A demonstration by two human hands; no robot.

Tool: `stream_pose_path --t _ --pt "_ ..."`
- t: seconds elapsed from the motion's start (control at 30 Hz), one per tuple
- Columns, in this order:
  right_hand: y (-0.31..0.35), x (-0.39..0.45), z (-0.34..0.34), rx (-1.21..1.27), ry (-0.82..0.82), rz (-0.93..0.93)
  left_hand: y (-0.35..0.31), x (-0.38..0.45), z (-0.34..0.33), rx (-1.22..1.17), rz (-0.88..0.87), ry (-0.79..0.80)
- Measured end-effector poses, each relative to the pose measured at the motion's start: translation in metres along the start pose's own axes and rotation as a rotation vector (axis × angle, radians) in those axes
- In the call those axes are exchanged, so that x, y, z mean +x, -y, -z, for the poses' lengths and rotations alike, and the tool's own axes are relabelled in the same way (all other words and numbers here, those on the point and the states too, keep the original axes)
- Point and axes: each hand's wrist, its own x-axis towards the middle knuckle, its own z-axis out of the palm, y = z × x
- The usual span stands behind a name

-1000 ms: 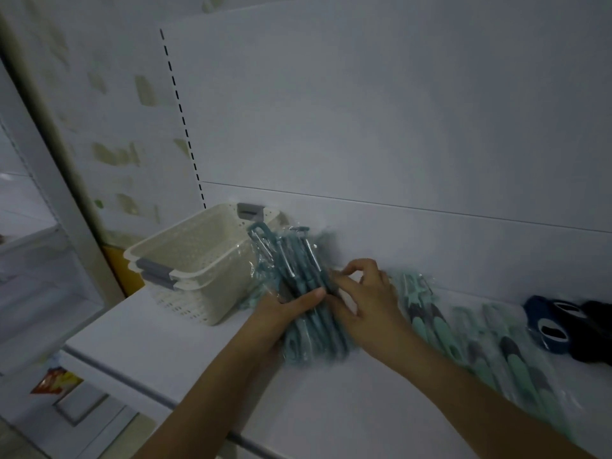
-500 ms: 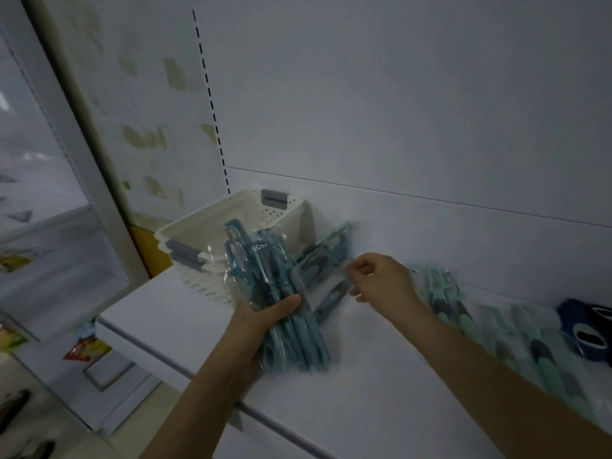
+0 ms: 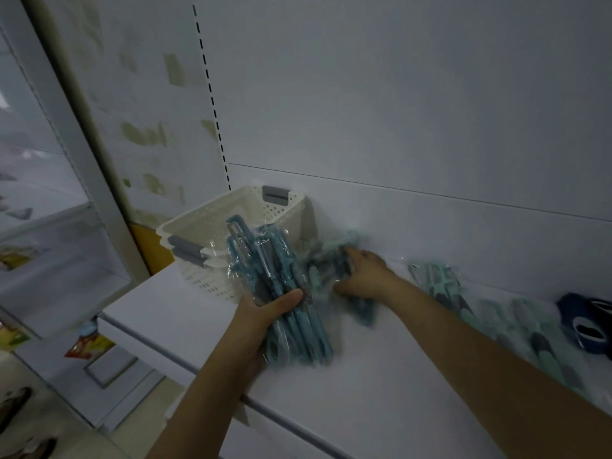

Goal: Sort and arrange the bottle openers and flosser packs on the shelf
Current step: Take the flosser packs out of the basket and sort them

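The left hand (image 3: pixel 265 313) clamps a bundle (image 3: pixel 271 283) of bagged openers near the shelf's (image 3: pixel 185 323) left front edge, the right hand (image 3: pixel 361 276) closes on blurred packs (image 3: pixel 331 260) by the back wall; slick bags could slide off.

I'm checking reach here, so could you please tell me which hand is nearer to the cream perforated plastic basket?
Left. The left hand grips packs just in front of the cream perforated plastic basket; the right hand is farther right.
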Motion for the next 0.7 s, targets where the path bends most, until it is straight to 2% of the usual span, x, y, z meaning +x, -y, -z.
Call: stream_pose_path --t 0.07,0.17,0.37,0.5,0.6,0.7 --pt "-0.004 -0.002 0.006 0.018 0.002 -0.028 0.001 0.000 0.000 -0.001 0.004 0.010" --pt "0.007 -0.012 0.003 0.124 -0.079 -0.007 0.002 0.002 0.001 -0.004 0.014 -0.005" --pt "0.003 -0.017 -0.006 -0.014 -0.073 -0.012 0.004 0.004 0.004 -0.014 0.035 -0.003" --pt "-0.011 -0.016 0.004 -0.134 -0.121 -0.139 0.003 0.006 0.003 -0.006 0.026 0.002" --pt "-0.012 -0.016 0.022 -0.202 -0.084 -0.187 0.004 0.006 0.004 -0.011 0.026 0.001" --pt "-0.011 -0.024 0.037 -0.267 0.048 -0.176 0.004 0.005 0.004 0.002 0.018 -0.002"
